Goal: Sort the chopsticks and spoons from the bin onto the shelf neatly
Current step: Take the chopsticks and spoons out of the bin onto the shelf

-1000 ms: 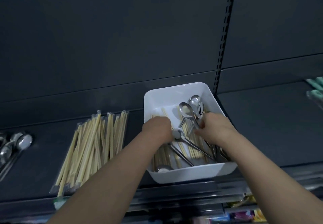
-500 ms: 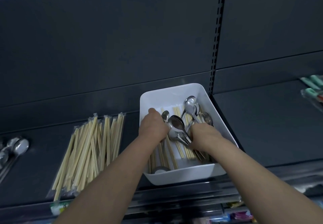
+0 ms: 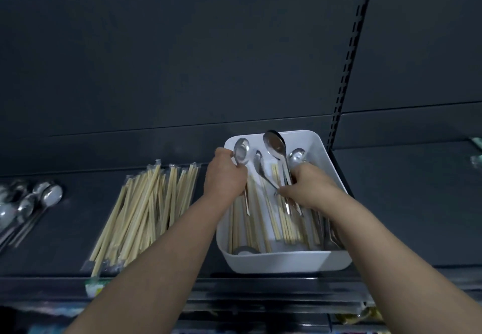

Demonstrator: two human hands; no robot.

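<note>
Dark shelf (image 3: 404,203) first, running the full width below a dark back panel. At its front edge, right of middle, a white bin (image 3: 287,263). Left of the bin, a broad spread of wrapped chopsticks (image 3: 146,211), laid roughly parallel from the front edge toward the back. At the shelf's far left edge, a cluster of shelved spoons (image 3: 31,203), bowls toward the back. Inside the bin, binned chopsticks (image 3: 260,219) lying lengthwise along the floor. Left hand (image 3: 225,177) at the bin's far left corner, curled round the handle of a single spoon (image 3: 241,151), bowl raised near the rim. Right hand (image 3: 310,187) over the bin's right side, clutching a spoon bunch (image 3: 275,146) by the handles, bowls fanned apart. Probably mid-gathering of spoons for the left-edge cluster. Hazards from here: a splayed handle sliding out of the uneven right-hand bunch; a chopstick snagged by a rising handle and flicked over the rim; the bin, so near the front edge, tugged off it
</note>
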